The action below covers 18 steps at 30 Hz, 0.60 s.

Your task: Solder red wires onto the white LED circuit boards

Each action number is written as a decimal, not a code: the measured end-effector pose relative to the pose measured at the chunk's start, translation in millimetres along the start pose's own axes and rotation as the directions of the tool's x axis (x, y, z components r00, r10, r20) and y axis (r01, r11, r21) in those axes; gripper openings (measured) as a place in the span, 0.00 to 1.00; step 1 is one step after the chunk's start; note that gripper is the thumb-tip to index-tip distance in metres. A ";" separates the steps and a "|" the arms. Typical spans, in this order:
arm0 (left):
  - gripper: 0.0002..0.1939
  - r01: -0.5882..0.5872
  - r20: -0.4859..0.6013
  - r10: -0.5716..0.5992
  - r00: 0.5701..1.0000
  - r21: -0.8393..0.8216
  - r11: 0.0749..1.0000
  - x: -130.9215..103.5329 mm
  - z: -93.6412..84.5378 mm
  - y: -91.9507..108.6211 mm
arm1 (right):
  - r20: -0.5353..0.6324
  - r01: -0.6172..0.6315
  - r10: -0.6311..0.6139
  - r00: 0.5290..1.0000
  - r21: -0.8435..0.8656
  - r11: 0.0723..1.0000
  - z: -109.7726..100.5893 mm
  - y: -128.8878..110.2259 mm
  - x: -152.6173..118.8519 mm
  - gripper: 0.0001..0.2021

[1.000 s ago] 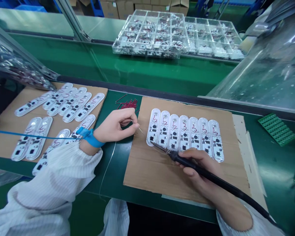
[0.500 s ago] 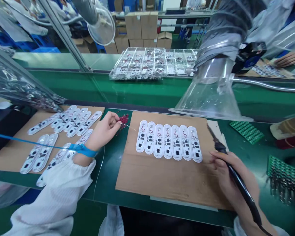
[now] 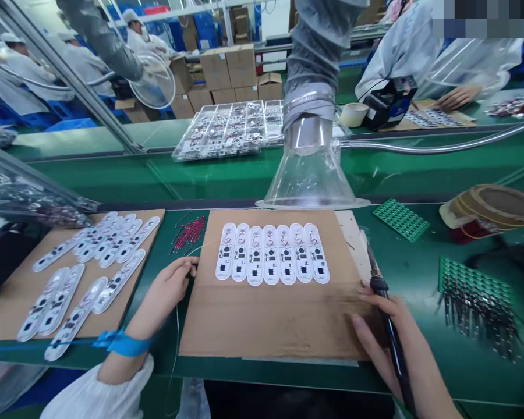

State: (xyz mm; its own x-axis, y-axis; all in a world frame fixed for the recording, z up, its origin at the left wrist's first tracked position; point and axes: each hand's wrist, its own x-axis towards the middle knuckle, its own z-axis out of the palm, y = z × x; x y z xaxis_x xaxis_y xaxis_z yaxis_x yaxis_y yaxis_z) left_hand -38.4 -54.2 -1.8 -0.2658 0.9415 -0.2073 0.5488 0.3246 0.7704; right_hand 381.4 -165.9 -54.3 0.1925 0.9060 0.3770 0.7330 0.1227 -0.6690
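Seven white oval-ended circuit boards (image 3: 271,256) lie side by side on a brown cardboard sheet (image 3: 262,326). At the sheet's left edge, my left hand (image 3: 170,285) pinches a thin solder wire (image 3: 176,331), whose end points up and right past the fingertips. Just above that hand is a loose pile of short red wires (image 3: 190,234) on the green table. My right hand (image 3: 393,331) is wrapped round a black soldering iron (image 3: 390,337) at the sheet's right side, its metal tip pointing up and away from the boards.
More white boards (image 3: 65,297) lie on cardboard at left. A clear fume hood (image 3: 312,174) hangs behind the sheet. Green boards (image 3: 402,220), some with black leads (image 3: 475,285), and a tape roll (image 3: 484,215) are at right. A person's hand (image 3: 458,96) works across the bench.
The camera view has shifted. My left hand has moved from the red wires down towards the sheet's left edge, still holding the solder. The iron now points more upright in my right hand.
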 end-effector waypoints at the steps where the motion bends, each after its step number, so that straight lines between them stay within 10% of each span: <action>1: 0.29 0.016 -0.016 -0.016 1.000 -0.023 1.000 -0.2 3.5 1.2 | -0.034 -0.030 0.031 0.999 0.041 0.999 1.5 -1.6 -1.4 0.13; 11: 0.19 0.004 -0.121 -0.013 0.993 -0.080 0.997 10.5 8.8 0.0 | -0.184 -0.199 0.306 0.934 0.444 0.874 -9.2 -1.1 1.8 0.13; 18: 0.18 -0.143 0.059 0.145 0.988 -0.039 0.989 100.8 27.0 64.9 | -0.110 -0.115 0.195 0.975 0.503 0.856 1.3 2.4 76.9 0.17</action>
State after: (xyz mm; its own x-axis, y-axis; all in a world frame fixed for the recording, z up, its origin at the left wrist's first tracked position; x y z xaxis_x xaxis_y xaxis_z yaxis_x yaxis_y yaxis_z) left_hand -8.2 64.2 11.0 -0.1359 0.9823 -0.1289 0.5494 0.1830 0.8153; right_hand 397.1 -95.4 -27.7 0.4023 0.8625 0.3069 0.2772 0.2047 -0.9387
